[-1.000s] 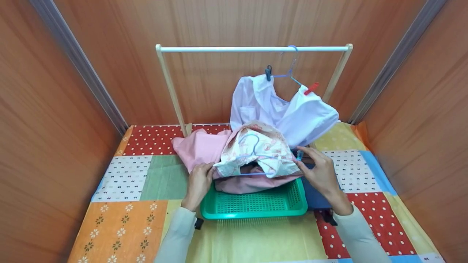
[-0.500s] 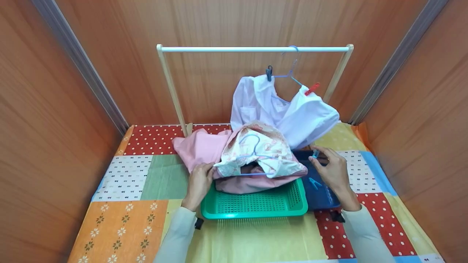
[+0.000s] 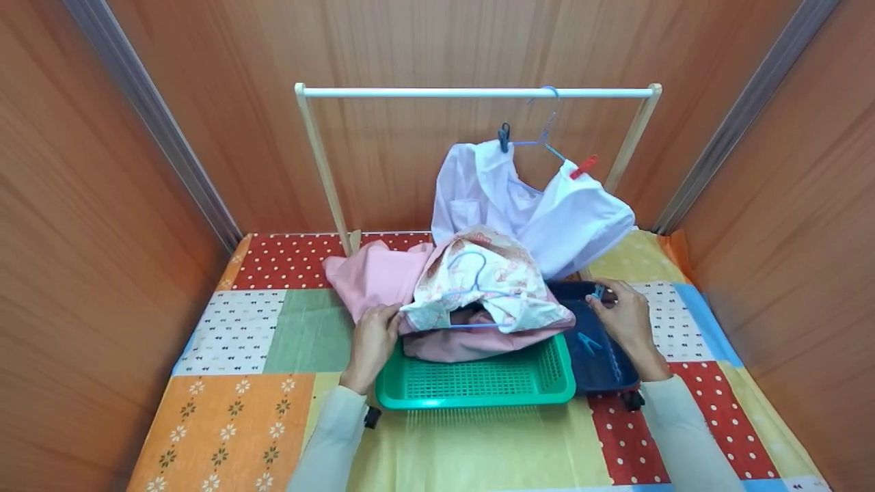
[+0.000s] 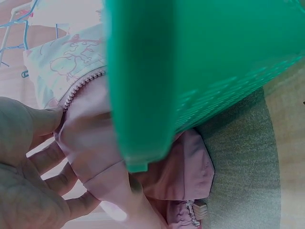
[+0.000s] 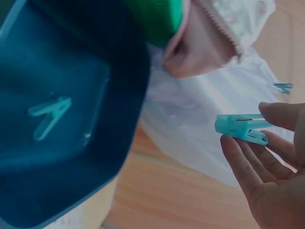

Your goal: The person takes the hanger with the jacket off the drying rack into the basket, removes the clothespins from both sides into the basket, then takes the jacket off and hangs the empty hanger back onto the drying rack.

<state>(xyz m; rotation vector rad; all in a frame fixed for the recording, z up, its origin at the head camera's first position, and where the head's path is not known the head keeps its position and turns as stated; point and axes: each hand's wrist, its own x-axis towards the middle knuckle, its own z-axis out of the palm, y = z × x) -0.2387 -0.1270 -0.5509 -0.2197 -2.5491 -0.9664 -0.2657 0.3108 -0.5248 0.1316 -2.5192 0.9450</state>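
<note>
While our R hand (image 3: 623, 322) has thumb and fingertips clamped on a teal peg (image 5: 240, 128), the peg's blunt end points away from the palm, prob. b/c that leaves one end clear of the fingers. It's near the far R corner of the navy tray (image 3: 598, 379), not touching it per the R wrist cam. A second peg (image 3: 589, 343) lies on the tray floor; we'd guess the tray sits alongside so pegs are w/in reach. Our L hand (image 3: 372, 345) pinches the edge of the pink jacket (image 3: 383, 272) by its zip (image 4: 82, 85), presumably to steady the cloth. A blue hanger (image 3: 476, 280) lies at the jacket's printed lining, hook pointing rackward, lower bar across the dark gap. The green basket (image 3: 472, 404) is under the jacket's near part, likely as support. Farther back, a white shirt (image 3: 581, 219) hangs R of ctr. on the rack (image 3: 410, 92), w/ a black peg (image 3: 504, 137) and a red peg (image 3: 583, 167) at its shoulders, prob. so it won't slip.
</note>
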